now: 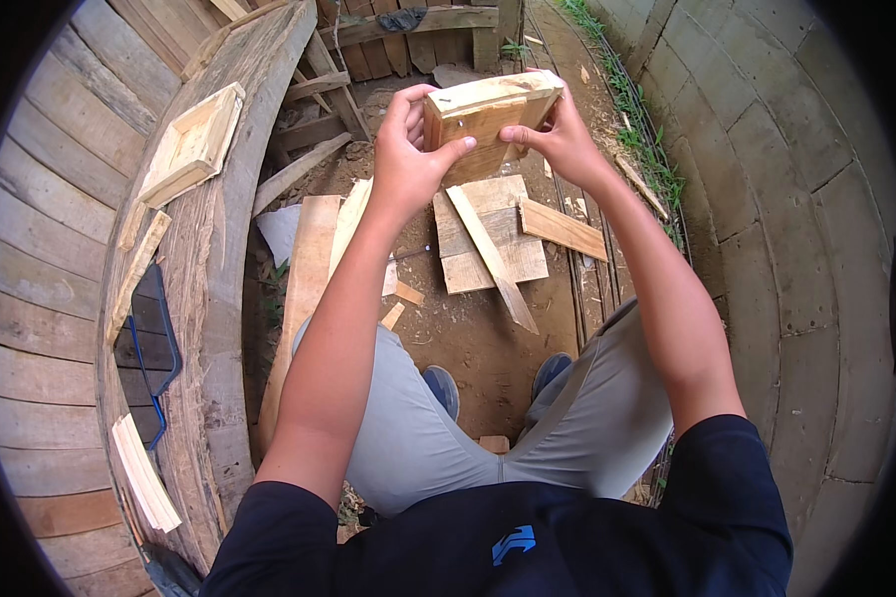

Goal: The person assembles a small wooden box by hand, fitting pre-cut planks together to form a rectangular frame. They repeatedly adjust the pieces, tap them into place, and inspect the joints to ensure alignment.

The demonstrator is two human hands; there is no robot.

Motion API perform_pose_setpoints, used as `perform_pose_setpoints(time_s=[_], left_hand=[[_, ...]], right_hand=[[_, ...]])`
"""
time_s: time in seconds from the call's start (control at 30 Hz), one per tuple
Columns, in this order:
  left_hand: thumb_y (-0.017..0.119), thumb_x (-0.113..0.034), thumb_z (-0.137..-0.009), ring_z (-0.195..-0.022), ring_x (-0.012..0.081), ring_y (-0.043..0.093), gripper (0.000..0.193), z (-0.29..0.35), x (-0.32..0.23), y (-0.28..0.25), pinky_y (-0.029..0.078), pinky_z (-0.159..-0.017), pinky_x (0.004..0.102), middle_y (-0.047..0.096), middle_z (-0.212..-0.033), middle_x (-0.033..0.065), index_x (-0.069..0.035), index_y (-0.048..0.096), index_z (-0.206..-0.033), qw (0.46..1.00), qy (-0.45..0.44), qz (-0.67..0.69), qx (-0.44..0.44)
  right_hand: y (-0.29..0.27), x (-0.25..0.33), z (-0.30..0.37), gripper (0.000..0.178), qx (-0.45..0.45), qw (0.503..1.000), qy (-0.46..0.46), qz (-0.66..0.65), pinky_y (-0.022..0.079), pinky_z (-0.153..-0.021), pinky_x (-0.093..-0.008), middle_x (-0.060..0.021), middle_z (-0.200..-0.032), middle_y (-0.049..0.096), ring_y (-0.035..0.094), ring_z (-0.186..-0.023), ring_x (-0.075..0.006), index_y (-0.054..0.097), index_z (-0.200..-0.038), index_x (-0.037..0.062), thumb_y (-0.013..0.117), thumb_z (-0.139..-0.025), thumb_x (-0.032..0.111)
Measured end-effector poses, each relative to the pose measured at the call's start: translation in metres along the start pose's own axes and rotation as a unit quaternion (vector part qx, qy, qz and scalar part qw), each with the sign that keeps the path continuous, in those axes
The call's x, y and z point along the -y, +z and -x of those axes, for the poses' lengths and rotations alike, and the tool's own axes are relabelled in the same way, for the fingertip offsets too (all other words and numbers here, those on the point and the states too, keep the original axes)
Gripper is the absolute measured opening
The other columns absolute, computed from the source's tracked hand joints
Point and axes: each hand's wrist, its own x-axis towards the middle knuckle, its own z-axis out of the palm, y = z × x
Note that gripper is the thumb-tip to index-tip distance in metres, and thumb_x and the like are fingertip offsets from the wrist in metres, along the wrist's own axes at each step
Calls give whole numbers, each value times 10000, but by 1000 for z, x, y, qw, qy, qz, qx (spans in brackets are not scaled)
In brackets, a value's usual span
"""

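Note:
Both hands hold up a small wooden box [483, 117] with pale wood sides, tilted in front of me above the ground. My left hand [415, 149] grips its left side, thumb on the near face. On the right side, my right hand [558, 139] has its thumb pressed on the same face. A nail or two shows on the box near its left end. Below it, a square wooden piece [518, 259] made of boards lies under a narrow pointed strip [488, 257]. Another short board [564, 231] rests beside them at the right.
A thick wooden beam [214, 328] runs along my left. On it are a similar wooden box [191, 146], a thin blue frame like a hacksaw's [174, 348] and split wood [144, 473]. A long plank [309, 264] leans nearby. A block wall [796, 249] stands at right.

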Motion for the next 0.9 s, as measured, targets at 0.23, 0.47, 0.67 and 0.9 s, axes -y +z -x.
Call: perform_pose_setpoints(time_s=[0.23, 0.47, 0.67, 0.9], left_hand=[[834, -15, -815, -1270, 241, 592, 690, -2, 0, 1, 494, -1075, 373, 605, -1361, 179, -35, 422, -1368, 1000, 11, -10, -1], [824, -70, -853, -1296, 255, 577, 650, -6, 5, 2, 486, -1094, 385, 595, -1376, 201, 27, 439, -1368, 1000, 4, 9, -14], [835, -132, -839, -1081, 223, 705, 624, -13, 23, -43, 573, -925, 336, 694, -1242, 212, 88, 518, -1330, 989, -20, -61, -130], [785, -50, -799, -997, 216, 721, 508, -25, 33, -82, 573, -878, 337, 740, -1109, 174, 52, 597, -1260, 945, -55, -62, -316]], right_hand=[[-1, -5, -3, 1011, -2, 1000, -2, 11, 515, -1063, -437, -210, -1387, 523, 544, -1313, -305, 262, -1496, 36, 901, -775, 343], [0, -5, 2, 1067, -26, 999, -34, 25, 482, -1075, -482, -253, -1400, 512, 536, -1322, -350, 149, -1580, 53, 827, -854, 441], [14, -14, -7, 826, -53, 991, 105, 66, 463, -1082, -460, -279, -1436, 529, 566, -1302, -347, 290, -1562, 53, 619, -980, 539], [9, -75, 21, 518, 315, 832, 217, 401, 485, -1054, -427, -233, -1336, 643, 626, -1240, -356, 586, -1386, 55, 704, -947, 303]])
